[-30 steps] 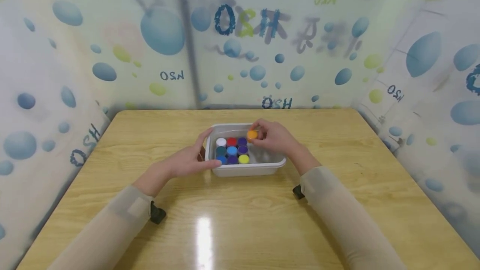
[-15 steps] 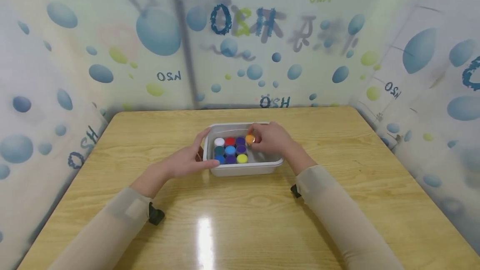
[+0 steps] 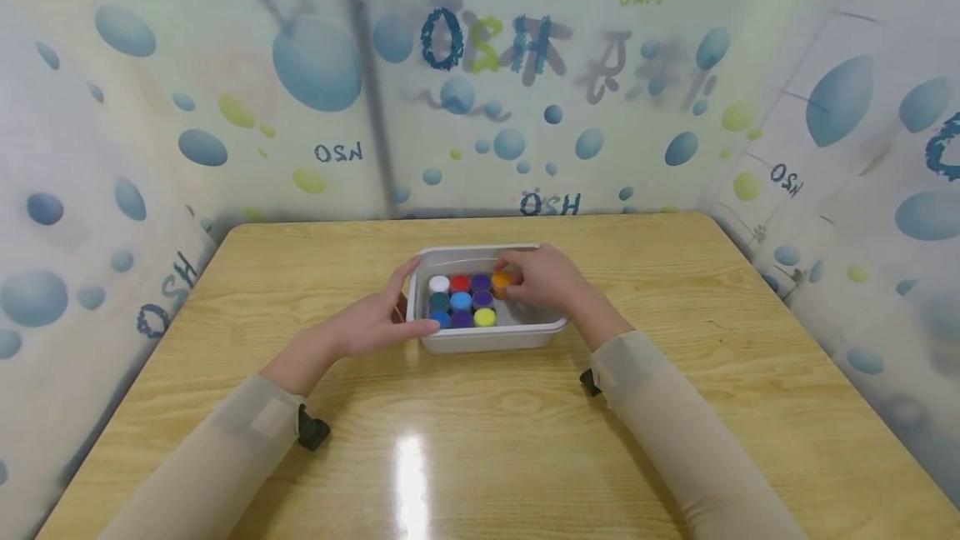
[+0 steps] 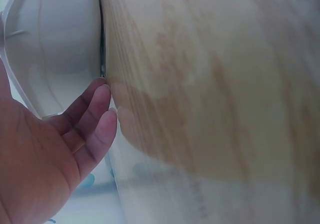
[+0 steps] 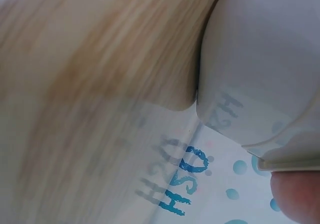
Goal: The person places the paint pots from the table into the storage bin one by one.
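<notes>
A white plastic tub (image 3: 487, 342) stands on the wooden table, with small round pots with coloured lids packed in its left part. My left hand (image 3: 360, 325) holds the tub's left end, thumb over the front rim. In the left wrist view the curled fingers (image 4: 102, 129) of that hand reach the base of the tub wall (image 4: 60, 43). My right hand (image 3: 551, 277) is inside the tub and pinches an orange pot (image 3: 501, 280), which sits low beside the purple-lidded pot (image 3: 481, 282) in the back row. The right wrist view shows mostly the tub's outer wall (image 5: 260, 58) and one fingertip (image 5: 300, 196).
White, red, teal, blue, purple and yellow lids show in the tub, the yellow lid (image 3: 484, 317) at the front. The wooden table (image 3: 510, 432) extends around it. Patterned walls (image 3: 480, 132) rise behind and at both sides.
My right hand has lowered the orange pot into the back row, and the tilted pot now stands upright. The left hand keeps its hold on the tub. The head view has shifted slightly.
</notes>
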Action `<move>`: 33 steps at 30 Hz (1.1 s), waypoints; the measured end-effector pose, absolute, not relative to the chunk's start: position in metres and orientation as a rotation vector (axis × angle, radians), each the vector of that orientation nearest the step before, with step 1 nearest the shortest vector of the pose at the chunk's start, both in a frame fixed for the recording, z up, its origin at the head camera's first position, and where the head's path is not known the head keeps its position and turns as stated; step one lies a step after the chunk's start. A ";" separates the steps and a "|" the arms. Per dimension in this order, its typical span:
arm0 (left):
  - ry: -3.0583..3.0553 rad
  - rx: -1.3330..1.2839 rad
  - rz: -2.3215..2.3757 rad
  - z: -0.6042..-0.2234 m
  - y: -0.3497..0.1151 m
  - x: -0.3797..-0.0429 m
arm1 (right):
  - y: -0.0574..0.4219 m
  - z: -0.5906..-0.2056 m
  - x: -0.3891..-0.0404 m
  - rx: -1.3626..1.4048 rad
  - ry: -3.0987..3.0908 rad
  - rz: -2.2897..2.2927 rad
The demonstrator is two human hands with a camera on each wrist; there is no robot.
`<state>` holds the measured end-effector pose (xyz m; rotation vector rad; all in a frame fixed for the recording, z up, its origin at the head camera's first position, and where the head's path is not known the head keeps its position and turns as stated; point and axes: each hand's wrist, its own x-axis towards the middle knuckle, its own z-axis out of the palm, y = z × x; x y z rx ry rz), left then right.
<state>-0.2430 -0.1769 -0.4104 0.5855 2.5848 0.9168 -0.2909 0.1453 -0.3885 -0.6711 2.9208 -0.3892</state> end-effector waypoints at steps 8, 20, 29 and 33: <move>2.584 0.585 0.914 -0.410 -0.177 -0.245 | 0.148 -0.389 -0.292 -0.625 2.883 -0.536; 2.587 0.586 0.934 -0.413 -0.177 -0.241 | 0.161 -0.390 -0.280 -0.611 2.932 -1.281; 2.594 0.606 0.990 -0.412 -0.187 -0.234 | 0.188 -0.365 -0.255 -0.603 2.970 -1.263; 2.740 0.626 0.946 -0.404 -0.193 -0.229 | 0.214 -0.355 -0.241 -0.618 2.976 -1.100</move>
